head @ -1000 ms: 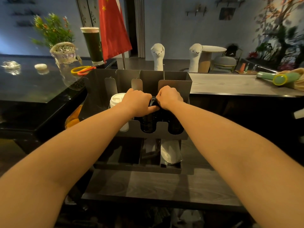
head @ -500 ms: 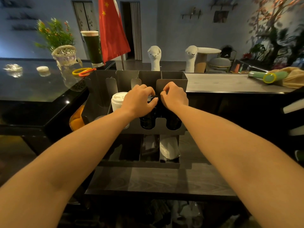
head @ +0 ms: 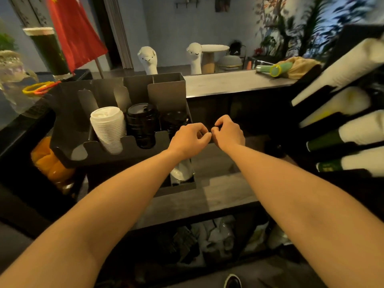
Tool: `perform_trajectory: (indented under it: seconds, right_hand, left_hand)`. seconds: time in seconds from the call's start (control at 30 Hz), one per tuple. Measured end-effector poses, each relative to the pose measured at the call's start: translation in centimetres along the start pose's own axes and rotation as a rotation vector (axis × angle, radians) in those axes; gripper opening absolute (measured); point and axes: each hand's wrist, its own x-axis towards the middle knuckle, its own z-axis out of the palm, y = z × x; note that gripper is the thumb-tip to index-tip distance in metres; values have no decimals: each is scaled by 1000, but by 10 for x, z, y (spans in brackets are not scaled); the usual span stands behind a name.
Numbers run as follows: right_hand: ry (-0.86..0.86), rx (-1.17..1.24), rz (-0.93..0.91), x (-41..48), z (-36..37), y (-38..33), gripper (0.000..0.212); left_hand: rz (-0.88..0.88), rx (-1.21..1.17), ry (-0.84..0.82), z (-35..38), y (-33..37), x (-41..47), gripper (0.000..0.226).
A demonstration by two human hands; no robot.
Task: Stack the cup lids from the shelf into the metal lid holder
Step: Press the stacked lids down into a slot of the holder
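Three lid stacks (head: 108, 127); two alpaca figures (head: 148, 59).

This is a café or drinks shop, seen from behind the serving surface (head: 228, 84). At left centre a metal lid holder (head: 166, 94) carries a stack of white lids (head: 108, 127) and a stack of black lids (head: 142, 125). Along the right edge a dark rack (head: 307, 92) holds sloping rows of paper cups (head: 361, 129). A tall dark green cup (head: 48, 53) stands at upper left beside a red flag (head: 72, 34). Beyond the surface, at top centre, the room opens out with a round table (head: 214, 48), a stool (head: 230, 61) and two alpaca figures (head: 148, 59). Plants (head: 301, 32) fill the upper right.
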Motion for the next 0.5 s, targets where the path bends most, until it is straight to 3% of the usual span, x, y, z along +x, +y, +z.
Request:
perform_trajectory:
  seconds: [0.17, 0.5]
  right_hand:
    - [-40, -117, 146, -10, -25, 69, 12]
    - [-161, -265, 428, 9, -52, 220, 34]
  left_hand:
    - [17, -17, -150, 57, 24, 14, 15]
    - [-12, 134, -501, 176, 40, 69, 33]
